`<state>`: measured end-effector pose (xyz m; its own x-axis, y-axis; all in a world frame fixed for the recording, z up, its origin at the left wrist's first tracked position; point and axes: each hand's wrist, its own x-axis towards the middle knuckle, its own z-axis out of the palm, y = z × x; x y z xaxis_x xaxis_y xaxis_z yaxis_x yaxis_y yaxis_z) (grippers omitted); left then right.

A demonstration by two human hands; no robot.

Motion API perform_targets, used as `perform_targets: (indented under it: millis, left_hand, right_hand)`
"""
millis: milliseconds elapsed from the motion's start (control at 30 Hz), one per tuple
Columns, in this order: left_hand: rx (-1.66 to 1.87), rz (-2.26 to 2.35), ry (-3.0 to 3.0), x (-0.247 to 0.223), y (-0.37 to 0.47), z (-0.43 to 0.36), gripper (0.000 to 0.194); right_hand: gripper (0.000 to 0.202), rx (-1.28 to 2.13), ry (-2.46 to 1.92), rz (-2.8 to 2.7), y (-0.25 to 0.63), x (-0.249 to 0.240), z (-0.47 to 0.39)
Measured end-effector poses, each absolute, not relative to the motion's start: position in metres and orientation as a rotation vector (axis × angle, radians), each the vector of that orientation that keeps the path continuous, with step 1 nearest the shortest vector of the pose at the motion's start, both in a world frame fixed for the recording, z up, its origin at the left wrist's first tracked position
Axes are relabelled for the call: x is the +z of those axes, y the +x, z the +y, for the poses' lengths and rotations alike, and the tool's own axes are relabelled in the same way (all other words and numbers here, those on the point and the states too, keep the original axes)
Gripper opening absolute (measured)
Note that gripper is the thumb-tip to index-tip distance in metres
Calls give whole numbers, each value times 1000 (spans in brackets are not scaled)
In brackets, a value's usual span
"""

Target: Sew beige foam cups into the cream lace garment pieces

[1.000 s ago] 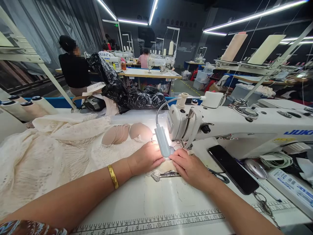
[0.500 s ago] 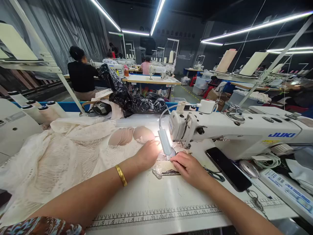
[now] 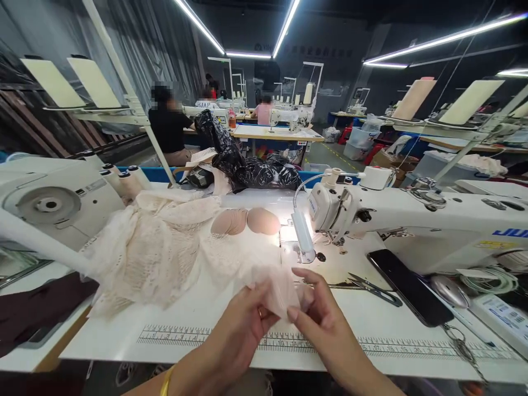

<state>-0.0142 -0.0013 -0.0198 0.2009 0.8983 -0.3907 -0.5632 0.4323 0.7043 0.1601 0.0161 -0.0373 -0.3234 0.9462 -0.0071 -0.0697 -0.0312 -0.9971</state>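
Head camera: I see left hand [image 3: 243, 319] and right hand [image 3: 324, 322] both grasping thin cloth [image 3: 282, 291], pinched between them over desk [image 3: 103, 341]. Cloth sits apart from sewing machine [image 3: 433, 214], whose needle end lies at 1 o'clock from hands. Stitching done or left: cannot tell, cloth blurred. Lace heap [image 3: 157, 242] at 10 o'clock, beige pads [image 3: 264, 220] at 11, both out of hand. Cloth pale, limp, looks sheer; lace crumpled, openwork; pads rounded, smooth, some fanned in stack. Scissors [image 3: 377, 290] at 3 o'clock, slim, dark-handled.

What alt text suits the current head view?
A person's left hand and right hand hold pale fabric above a white worktable, near a sewing machine. Beyond them lie beige pads; cream lace is at left, scissors and a phone at right.
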Motion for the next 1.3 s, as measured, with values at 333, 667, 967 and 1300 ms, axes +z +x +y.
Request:
perform_targets:
  millis: [333,667,967,1300]
  left_hand:
    - [1299,961,231,-3,-10,15,14]
    - [1202,939,612,-5,-16,4,36]
    - [1258,546,66,7,-14,16,28]
    - [1049,585,210,-1,0,-2,47]
  right_hand:
    - [55,1306,-1146,-1315,178,-51,-13]
    - [31,854,-1215,-1436,179,-49,1]
    - [53,1376,-1090,-1149,177,-38,-6]
    - [49,1421,-1058,-998,175,-40,-11]
